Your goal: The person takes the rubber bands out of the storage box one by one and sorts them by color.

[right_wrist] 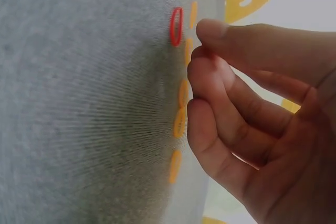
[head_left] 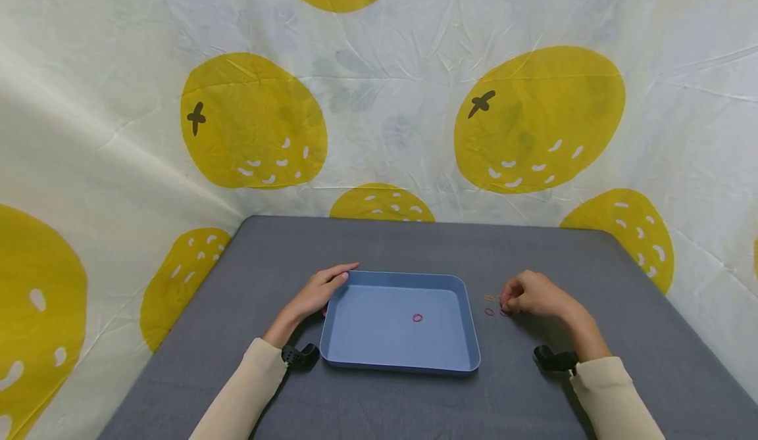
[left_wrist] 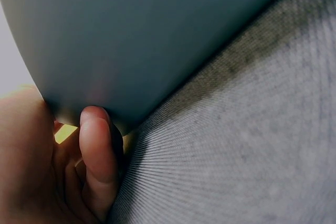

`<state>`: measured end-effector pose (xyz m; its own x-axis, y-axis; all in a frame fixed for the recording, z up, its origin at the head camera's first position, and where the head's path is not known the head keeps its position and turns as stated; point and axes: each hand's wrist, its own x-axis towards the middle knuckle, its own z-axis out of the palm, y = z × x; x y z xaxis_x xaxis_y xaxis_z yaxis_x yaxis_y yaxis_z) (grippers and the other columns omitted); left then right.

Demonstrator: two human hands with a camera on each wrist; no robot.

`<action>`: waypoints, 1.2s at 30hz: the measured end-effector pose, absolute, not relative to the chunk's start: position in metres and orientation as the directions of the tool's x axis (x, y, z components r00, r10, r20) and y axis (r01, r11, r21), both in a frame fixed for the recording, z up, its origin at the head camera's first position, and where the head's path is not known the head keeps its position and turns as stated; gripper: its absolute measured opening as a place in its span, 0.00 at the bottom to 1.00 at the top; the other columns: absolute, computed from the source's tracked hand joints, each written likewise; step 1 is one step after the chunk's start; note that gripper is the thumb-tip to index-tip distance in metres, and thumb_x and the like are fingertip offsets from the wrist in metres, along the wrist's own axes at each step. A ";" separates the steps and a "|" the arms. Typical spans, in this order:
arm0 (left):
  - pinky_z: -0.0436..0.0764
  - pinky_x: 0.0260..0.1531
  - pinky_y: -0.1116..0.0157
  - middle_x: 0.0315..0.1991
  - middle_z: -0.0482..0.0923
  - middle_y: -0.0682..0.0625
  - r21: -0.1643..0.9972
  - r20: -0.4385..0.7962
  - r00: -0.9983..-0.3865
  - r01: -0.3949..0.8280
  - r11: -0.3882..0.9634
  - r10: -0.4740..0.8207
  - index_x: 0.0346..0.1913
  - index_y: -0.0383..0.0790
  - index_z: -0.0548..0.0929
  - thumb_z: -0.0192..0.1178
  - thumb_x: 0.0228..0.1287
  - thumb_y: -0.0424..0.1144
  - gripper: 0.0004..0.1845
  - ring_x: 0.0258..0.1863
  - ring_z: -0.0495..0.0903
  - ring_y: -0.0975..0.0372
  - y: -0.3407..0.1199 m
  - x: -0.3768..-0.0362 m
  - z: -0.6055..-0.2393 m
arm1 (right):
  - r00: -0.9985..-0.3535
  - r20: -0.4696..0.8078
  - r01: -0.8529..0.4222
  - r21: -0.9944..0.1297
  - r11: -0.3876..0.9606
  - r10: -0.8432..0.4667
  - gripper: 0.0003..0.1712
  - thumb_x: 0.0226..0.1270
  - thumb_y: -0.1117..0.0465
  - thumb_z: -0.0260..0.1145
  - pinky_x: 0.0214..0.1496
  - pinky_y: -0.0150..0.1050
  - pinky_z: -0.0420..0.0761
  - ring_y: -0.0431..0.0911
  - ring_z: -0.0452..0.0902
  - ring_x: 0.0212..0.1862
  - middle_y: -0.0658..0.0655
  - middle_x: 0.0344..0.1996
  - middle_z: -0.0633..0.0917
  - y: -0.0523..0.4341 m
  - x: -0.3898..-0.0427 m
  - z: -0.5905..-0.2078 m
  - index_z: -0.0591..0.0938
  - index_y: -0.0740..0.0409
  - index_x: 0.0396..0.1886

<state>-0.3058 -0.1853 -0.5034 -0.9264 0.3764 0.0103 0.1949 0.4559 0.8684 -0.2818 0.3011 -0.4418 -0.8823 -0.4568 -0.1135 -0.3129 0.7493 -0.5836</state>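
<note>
A blue rectangular tray (head_left: 379,354) lies on the table with one red rubber band (head_left: 418,317) inside. My left hand (head_left: 315,294) holds the tray's far left corner, the thumb by the rim; in the left wrist view a bent finger (left_wrist: 98,145) rests against the outer wall. Right of the tray, my right hand (head_left: 531,293) is just above the table, thumb and fingertips drawn close together. Whether something thin is pinched there is hidden. Beside these fingertips lie a red rubber band (right_wrist: 176,26) and several orange rubber bands (right_wrist: 183,94).
Grey cloth covers the table (head_left: 403,407). A white curtain (head_left: 391,131) with yellow fruit prints hangs behind and beside it. Another red rubber band (head_left: 489,311) lies between the tray and my right hand. Each wrist wears a black camera strap (head_left: 300,356).
</note>
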 end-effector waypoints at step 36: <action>0.77 0.12 0.57 0.72 0.73 0.43 0.885 0.004 -0.925 0.180 0.429 0.380 0.75 0.60 0.73 0.47 0.84 0.52 0.22 0.08 0.67 0.59 -0.186 -0.305 -0.504 | -0.816 -0.037 -0.399 -0.686 0.608 -0.577 0.04 0.68 0.61 0.73 0.38 0.36 0.83 0.48 0.83 0.35 0.56 0.34 0.90 0.215 -0.285 -0.394 0.90 0.58 0.36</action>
